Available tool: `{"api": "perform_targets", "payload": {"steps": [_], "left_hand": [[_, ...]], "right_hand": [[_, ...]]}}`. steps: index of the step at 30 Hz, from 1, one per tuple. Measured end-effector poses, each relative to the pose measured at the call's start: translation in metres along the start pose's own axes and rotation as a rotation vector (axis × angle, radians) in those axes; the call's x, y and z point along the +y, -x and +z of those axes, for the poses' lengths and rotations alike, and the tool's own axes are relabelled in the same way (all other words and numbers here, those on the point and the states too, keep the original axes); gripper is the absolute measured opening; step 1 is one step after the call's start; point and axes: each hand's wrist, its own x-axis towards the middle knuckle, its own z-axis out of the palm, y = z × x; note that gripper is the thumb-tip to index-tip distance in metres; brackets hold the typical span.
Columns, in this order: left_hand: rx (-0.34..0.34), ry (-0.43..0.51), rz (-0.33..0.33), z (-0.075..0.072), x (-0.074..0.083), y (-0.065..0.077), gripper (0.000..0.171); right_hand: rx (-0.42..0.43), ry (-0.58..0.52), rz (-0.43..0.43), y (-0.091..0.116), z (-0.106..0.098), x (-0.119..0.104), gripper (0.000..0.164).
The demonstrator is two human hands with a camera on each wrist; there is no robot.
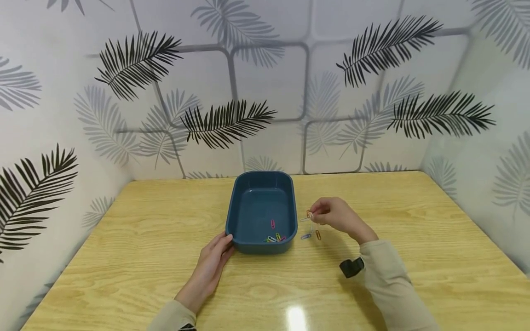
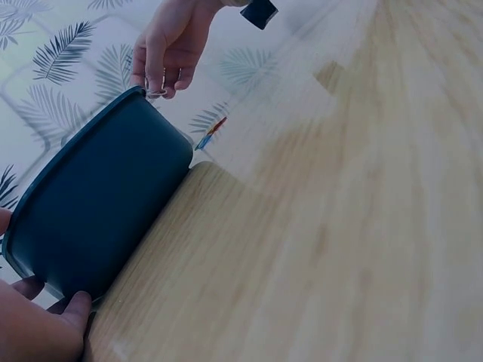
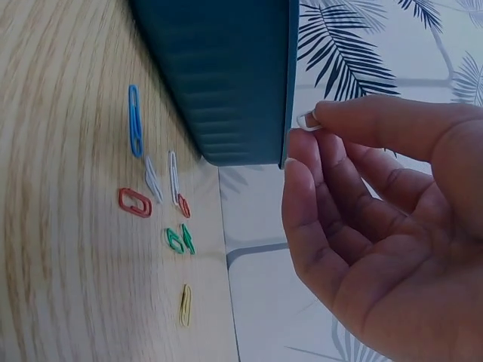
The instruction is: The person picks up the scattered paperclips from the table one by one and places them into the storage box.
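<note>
A dark blue rectangular plastic bin [image 1: 256, 207] stands on the table. My left hand [image 1: 210, 262] grips its near left corner, thumb at the rim and fingers low on the wall. My right hand [image 1: 337, 215], just right of the bin, pinches a white paper clip [image 3: 306, 121] between thumb and fingertips, raised over the tabletop. Below it lie loose paper clips: a blue one [image 3: 135, 121], a red one [image 3: 135, 203], white ones [image 3: 153, 179], green ones [image 3: 174, 240] and a yellow one [image 3: 185, 305]. Inside the bin, a pink paper clip [image 1: 273, 224] lies apart from several others near the front wall.
The wood-grain table [image 1: 157, 216] extends on both sides of the bin. Behind it rises a wall [image 1: 273, 82] with a leaf pattern. A black band piece [image 1: 352, 267] sits at the right sleeve's cuff.
</note>
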Motion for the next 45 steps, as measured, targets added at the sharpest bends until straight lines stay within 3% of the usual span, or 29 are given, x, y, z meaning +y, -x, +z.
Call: {"api": "perform_targets", "payload": {"steps": [13,24,45], "left_hand": [[0.001,-0.005,0.005,0.001,0.002,-0.001,0.055],[-0.007,-0.006,-0.005,0.000,0.000,-0.001,0.054],[-0.005,-0.001,0.001,-0.001,0.000,-0.002,0.057]], "right_hand": [[-0.007,-0.024,-0.047,0.001,0.005,-0.012,0.013],[0.031,-0.056,-0.032,0.003,0.013,-0.023,0.007],[-0.023,-0.174,-0.071,0.005,0.046,-0.037,0.005]]}}
